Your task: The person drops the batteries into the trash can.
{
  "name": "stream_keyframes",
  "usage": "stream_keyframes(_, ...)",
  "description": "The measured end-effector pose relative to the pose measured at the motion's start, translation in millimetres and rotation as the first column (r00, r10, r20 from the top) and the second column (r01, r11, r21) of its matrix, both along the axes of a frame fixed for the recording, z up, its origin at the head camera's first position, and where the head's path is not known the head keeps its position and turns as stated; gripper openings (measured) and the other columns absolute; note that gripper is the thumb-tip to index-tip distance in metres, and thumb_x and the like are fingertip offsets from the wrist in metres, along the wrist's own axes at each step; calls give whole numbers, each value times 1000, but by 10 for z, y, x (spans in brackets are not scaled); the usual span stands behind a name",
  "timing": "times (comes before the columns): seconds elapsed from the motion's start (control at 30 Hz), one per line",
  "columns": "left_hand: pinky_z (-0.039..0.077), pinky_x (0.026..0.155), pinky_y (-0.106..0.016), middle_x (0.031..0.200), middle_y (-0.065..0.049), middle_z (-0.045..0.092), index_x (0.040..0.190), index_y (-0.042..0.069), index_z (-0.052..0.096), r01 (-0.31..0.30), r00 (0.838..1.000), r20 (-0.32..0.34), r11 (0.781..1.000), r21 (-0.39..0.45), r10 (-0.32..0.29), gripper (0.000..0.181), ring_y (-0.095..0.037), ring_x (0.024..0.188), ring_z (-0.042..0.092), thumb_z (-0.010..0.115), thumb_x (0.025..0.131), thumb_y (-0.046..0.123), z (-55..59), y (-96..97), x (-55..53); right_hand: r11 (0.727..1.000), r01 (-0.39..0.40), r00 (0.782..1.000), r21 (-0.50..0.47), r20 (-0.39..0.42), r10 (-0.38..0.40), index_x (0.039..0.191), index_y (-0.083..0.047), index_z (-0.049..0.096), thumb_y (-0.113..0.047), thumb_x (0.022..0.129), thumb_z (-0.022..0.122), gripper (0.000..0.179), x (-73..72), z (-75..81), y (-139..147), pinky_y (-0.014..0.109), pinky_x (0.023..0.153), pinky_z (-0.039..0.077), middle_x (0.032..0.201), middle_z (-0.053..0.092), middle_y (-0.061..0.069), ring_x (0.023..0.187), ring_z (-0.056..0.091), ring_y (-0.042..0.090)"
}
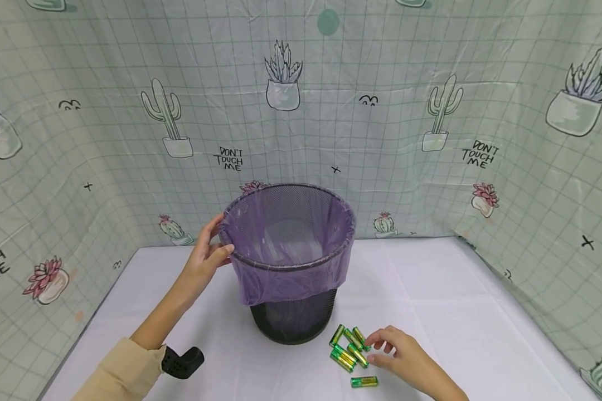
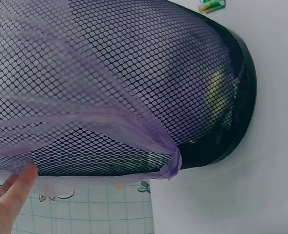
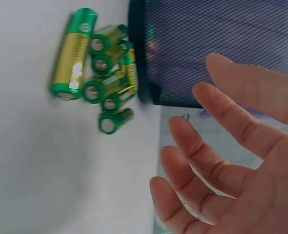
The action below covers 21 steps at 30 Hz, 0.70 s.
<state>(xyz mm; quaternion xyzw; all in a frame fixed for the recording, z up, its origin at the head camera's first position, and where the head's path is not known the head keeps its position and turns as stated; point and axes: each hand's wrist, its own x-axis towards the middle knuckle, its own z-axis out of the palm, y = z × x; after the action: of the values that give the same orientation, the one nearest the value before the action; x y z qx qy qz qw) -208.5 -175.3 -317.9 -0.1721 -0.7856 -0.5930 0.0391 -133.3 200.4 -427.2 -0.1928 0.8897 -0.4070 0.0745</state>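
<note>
A black mesh wastebasket (image 1: 295, 320) stands upright on the table, lined with a thin purple bag (image 1: 291, 287) folded over its rim. My left hand (image 1: 207, 253) holds the left side of that rim, thumb toward the front and fingers around the outer side. Right of the basket's base lies a loose group of green and gold batteries (image 1: 353, 338), with a single battery (image 1: 364, 381) nearer the front. Just right of the group is my right hand (image 1: 398, 353), its fingers relaxed. The right wrist view shows that palm with nothing in it.
Through the mesh near the base, blurred yellow-green shapes (image 2: 216, 92) show in the left wrist view. A white cloth (image 1: 431, 301) covers the table. Printed curtains (image 1: 301, 133) with cactus drawings enclose the back and sides. A black strap piece (image 1: 183, 362) sits at the left sleeve.
</note>
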Motion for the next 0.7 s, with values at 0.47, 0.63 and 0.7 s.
stream_keyframes(0.47,44,85,-12,147,-18,19,149,11,6,7,1000,-3,1000,6,-7,66,2,103,52,43,94,12,17,5,10,1000,-24,956,-19,293,29,100,-6,63,-21,82,68,24,142,-369,126,21,58,36,83,48,2,69,42,7)
stream_keyframes(0.63,44,85,-12,147,-19,20,149,11,6,12,1000,-4,1000,12,-12,66,2,103,52,42,94,12,13,8,10,1000,-3,946,-21,325,9,99,-5,62,-21,82,68,24,144,-410,126,22,57,36,82,48,2,68,42,11)
stream_keyframes(0.7,44,85,-11,147,-19,19,149,11,6,11,1000,-1,1000,15,-11,66,2,102,52,42,94,12,13,8,14,1000,-12,950,-26,312,19,97,-4,62,-19,81,69,23,131,-416,123,22,57,36,81,48,2,68,43,10)
